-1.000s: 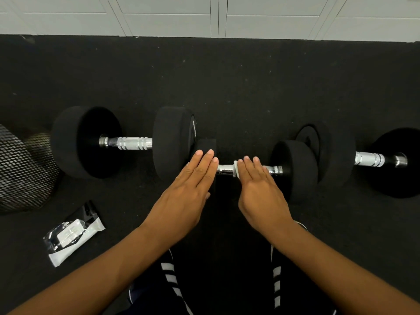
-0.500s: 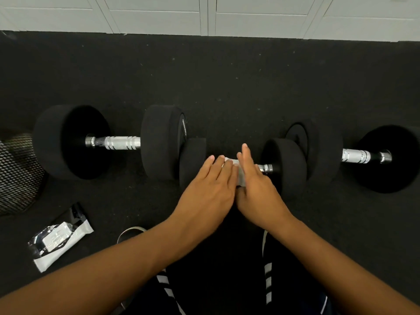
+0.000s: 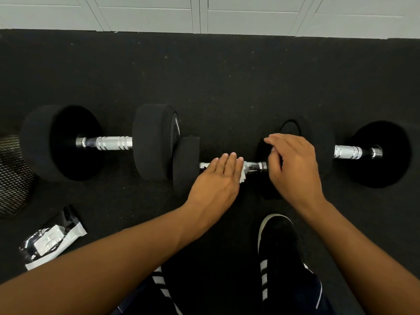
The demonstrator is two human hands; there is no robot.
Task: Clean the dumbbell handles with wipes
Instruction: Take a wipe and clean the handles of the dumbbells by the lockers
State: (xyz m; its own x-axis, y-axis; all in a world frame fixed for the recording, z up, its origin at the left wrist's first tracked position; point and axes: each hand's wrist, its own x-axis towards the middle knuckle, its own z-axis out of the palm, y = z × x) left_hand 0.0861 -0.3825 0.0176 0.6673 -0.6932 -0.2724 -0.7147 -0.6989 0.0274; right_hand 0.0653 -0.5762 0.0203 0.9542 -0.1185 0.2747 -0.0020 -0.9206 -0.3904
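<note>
1. Nearest the camera, a black shoe (image 3: pixel 276 237) with white stripes stands on the dark floor (image 3: pixel 227 83), between the two bare forearms.
2. Low on the left, a pack of wipes (image 3: pixel 51 238) lies flat on the floor, well apart from both hands.
3. Ahead of the shoe, the left hand (image 3: pixel 216 181) lies palm down over the chrome handle (image 3: pixel 254 167) of the small middle dumbbell (image 3: pixel 185 165); its fingers (image 3: pixel 229 162) are straight and close together, pressing a white wipe (image 3: pixel 242 176) against the bar. The wipe shows only at the hand's right edge.
4. Just to the right, the right hand (image 3: pixel 293 169) is over the small dumbbell's right weight, fingers loosely curled and half open. Whether they touch the weight or grip anything I cannot tell.
5. Behind and to the left, a larger dumbbell (image 3: pixel 150 142) lies with its chrome handle bare, one weight touching or just beside the small dumbbell's left weight.
6. On the right, a third dumbbell (image 3: pixel 379 153) lies partly behind the right hand.
7. At the left edge, a mesh basket (image 3: pixel 12 173) shows in part.
8. Farthest off, white cabinets (image 3: pixel 204 14) line the floor's edge.
</note>
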